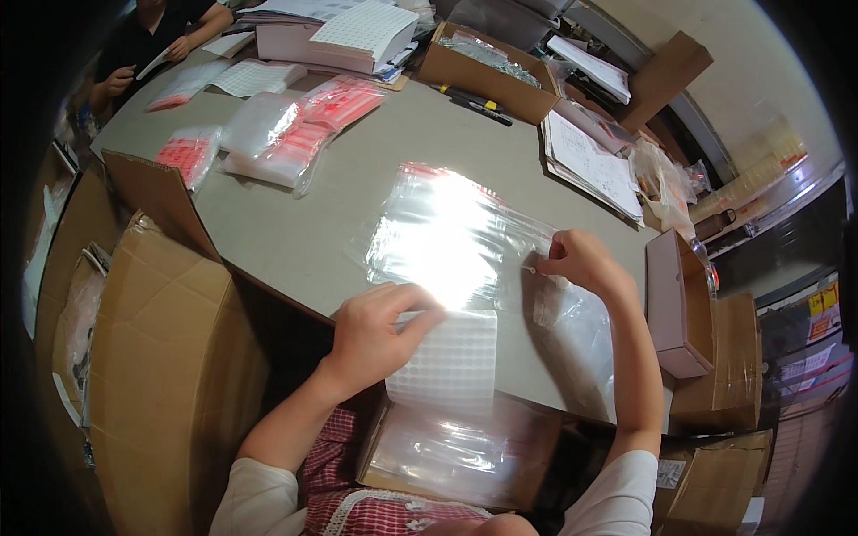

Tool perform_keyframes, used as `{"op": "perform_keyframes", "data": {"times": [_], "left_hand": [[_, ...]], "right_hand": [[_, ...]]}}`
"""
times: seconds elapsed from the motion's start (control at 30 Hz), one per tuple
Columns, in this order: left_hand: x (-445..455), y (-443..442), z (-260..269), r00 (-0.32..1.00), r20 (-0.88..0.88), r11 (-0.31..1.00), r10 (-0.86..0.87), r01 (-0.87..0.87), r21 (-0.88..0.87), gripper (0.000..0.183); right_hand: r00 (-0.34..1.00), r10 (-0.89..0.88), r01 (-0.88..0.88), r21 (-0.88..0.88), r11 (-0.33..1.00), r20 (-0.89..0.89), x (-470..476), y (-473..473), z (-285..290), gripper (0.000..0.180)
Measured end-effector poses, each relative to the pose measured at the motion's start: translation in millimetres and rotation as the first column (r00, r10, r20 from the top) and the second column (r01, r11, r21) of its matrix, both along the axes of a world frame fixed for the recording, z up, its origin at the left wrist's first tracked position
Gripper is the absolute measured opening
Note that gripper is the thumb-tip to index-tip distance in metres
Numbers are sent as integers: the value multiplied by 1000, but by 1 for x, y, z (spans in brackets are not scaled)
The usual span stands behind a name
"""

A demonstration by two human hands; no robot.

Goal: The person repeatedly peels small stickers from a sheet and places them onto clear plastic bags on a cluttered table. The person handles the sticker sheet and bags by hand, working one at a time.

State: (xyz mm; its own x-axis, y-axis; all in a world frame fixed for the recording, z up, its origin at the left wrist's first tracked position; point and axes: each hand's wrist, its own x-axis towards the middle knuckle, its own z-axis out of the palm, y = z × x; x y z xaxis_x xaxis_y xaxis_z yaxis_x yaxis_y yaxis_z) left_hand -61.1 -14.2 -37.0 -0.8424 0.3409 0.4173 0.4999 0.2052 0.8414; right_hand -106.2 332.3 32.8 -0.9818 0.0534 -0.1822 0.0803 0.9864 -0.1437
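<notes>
My left hand [375,335] pinches the top edge of a sheet of small round stickers [446,362], which hangs over the table's front edge. Just beyond it lies a stack of clear zip-lock bags [395,234] with red seal lines, its middle washed out by glare. To the right of that stack, my right hand [583,261] is above the table. A small white round sticker [533,270] shows at its fingertips. Loose clear plastic bags [576,328] lie beneath my right wrist. Below the sheet, an open cardboard box [456,455] at my lap contains clear bags.
Packs of red-striped zip-lock bags [295,151] lie at the far left. Behind are a cardboard box of metal parts [496,60], markers [476,107] and papers [590,161]. A tall carton [154,348] borders the left, an open box [680,308] the right. Another person [161,40] sits across.
</notes>
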Motion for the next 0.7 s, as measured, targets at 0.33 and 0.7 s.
{"op": "perform_keyframes", "data": {"times": [0.33,0.7], "left_hand": [[1,-1,3,1000,25,1000,12,-12,-15,11],[1,2,-1,1000,3,1000,14,-14,-11,10]], "right_hand": [[956,-91,107,-43,993,280,-7,0,15,30],[979,198,-203,-318,926,-46,-8,-31,15,23]]}}
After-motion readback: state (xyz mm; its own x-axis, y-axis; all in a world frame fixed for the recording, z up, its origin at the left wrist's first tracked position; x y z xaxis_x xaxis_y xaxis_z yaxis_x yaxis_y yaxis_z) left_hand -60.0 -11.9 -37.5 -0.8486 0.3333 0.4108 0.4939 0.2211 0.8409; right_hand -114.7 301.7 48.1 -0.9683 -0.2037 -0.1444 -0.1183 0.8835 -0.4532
